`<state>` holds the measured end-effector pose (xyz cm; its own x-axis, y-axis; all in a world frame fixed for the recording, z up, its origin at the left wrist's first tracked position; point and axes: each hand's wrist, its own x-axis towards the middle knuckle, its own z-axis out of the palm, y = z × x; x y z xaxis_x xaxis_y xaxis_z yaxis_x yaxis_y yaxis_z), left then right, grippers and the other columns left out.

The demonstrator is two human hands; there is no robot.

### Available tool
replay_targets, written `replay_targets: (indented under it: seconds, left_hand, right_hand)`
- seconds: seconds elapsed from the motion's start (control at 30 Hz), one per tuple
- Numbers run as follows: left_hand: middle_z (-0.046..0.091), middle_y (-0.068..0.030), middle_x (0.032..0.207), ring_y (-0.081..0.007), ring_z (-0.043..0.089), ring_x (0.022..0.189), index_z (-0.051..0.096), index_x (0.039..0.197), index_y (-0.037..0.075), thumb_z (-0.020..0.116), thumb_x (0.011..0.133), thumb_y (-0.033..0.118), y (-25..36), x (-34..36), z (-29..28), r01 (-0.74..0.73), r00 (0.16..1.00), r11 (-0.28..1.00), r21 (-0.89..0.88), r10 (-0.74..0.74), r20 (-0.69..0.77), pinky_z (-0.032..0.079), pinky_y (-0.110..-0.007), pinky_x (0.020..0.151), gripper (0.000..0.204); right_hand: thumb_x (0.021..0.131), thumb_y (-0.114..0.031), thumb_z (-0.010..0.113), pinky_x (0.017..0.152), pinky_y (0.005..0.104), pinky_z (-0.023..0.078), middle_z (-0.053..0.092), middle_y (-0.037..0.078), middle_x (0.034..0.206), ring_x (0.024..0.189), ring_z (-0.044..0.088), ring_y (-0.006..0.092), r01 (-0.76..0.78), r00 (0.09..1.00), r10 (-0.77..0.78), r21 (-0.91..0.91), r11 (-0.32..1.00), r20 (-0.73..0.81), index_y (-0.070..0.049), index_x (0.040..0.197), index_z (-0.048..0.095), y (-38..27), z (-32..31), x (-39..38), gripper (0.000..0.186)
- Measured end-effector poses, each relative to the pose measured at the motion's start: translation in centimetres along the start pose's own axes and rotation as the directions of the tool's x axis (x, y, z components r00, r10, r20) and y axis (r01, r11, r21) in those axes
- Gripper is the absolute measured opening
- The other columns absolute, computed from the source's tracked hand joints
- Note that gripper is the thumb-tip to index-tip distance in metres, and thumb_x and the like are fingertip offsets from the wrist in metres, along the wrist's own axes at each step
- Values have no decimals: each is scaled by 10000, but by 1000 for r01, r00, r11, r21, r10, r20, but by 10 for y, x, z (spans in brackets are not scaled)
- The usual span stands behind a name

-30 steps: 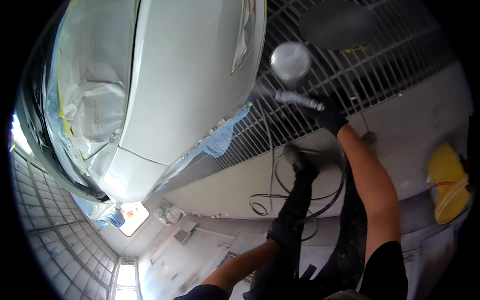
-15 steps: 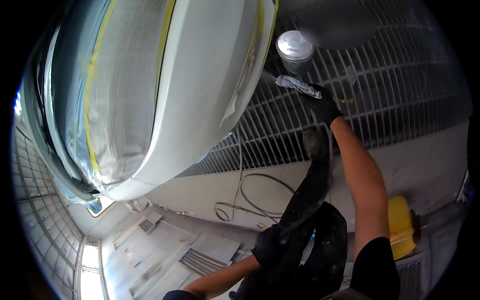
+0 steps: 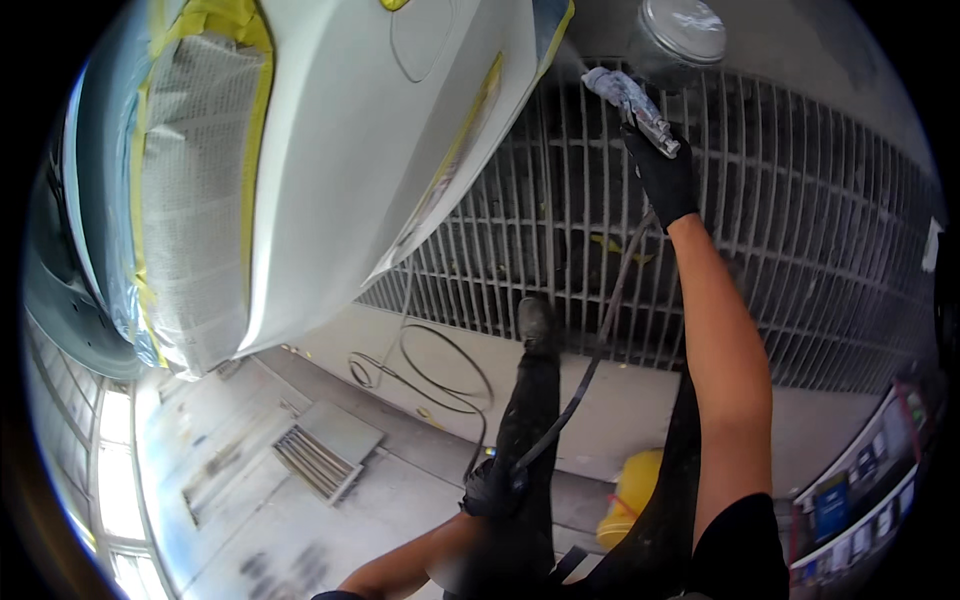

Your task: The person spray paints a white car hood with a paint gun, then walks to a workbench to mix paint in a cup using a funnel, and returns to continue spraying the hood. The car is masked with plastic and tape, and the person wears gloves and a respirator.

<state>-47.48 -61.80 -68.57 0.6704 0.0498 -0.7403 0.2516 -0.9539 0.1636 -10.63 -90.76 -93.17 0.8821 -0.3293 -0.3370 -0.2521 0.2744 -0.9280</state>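
My right hand [image 3: 664,175], in a black glove, is wrapped round a spray gun [image 3: 630,104] with a metal cup [image 3: 683,38] on it. The gun points left at the white car body panel [image 3: 400,130], apart from it, and faint mist shows at its nozzle. From the gun's handle an air hose [image 3: 601,350] hangs down to my left hand [image 3: 493,487]. That hand, also gloved in black, is low by my leg and closed on the hose.
Masking paper [image 3: 195,190] edged with yellow tape covers part of the car. Beneath lies a floor grating [image 3: 790,200]. Loops of hose [image 3: 440,365] rest on the floor behind, near a floor vent [image 3: 315,460]. A yellow bucket [image 3: 630,495] stands near my legs, and a stocked shelf [image 3: 850,500] is at lower right.
The spray gun and my right hand have moved up in the picture, along the car's edge. My view and legs have shifted; the hose between both hands now shows clearly.
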Motion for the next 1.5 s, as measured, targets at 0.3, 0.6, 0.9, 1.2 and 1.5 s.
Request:
replay_targets:
  seconds: [0.3,0.6,0.9,1.2,1.5]
  left_hand:
    - [614,-169,807,-387,597,741,575,968,88,683,711,233,39,-30,67,54,998,968,-246,-61,-20,468,-467,648,314]
    - [623,-195,853,-411,610,772,580,1024,85,614,822,215,58,-47,64,123,991,974,-189,-110,80,487,-494,640,242]
    - [594,-89,758,-247,589,647,560,899,96,597,858,216,79,-75,36,44,999,947,-319,-32,40,465,-367,557,132]
    - [513,-13,681,-129,512,619,521,803,77,484,931,144,113,-46,23,245,970,845,-476,-209,128,405,-283,540,149]
    - [546,-71,651,-219,557,616,561,806,111,591,824,79,93,-70,51,141,990,914,-380,-122,73,436,-363,558,48]
  right_hand:
    - [784,-325,710,817,388,508,674,169,967,953,640,337,88,959,7,-322,943,283,-95,1045,660,66,15,-73,352]
    - [780,-323,701,737,391,506,675,134,870,831,648,319,-133,691,225,-185,974,687,-70,932,664,82,49,-176,297]
    - [783,-139,744,773,298,497,682,50,958,854,620,125,18,937,64,-229,973,344,-41,1042,668,11,-26,-66,287]
    - [822,-106,706,778,291,486,665,38,1027,862,607,111,101,991,-90,-110,989,100,-34,1092,658,-9,-39,-3,283]
    - [780,-155,744,707,300,527,680,75,856,765,633,140,103,649,45,-146,984,760,-29,1017,653,-20,-9,-135,283]
